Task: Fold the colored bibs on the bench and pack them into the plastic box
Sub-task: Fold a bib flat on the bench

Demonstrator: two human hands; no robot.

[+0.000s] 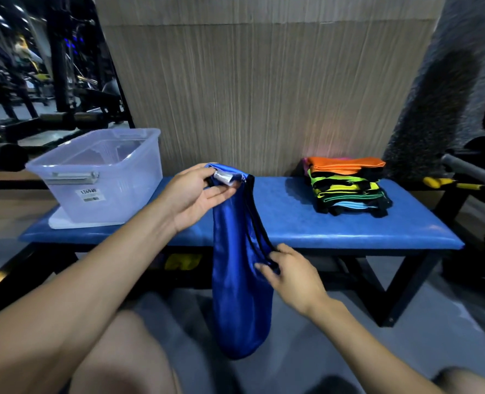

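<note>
We found the blue bib (239, 294) hung lengthwise — left hand (195, 194) pinching its top, right hand (289, 275) gripping the black trim — apparently to straighten it for folding.

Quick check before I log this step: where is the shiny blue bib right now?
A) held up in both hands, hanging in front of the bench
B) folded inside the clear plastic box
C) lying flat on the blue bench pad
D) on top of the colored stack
A: the shiny blue bib hangs between the left hand at its top and the right hand at its black edge.
</note>
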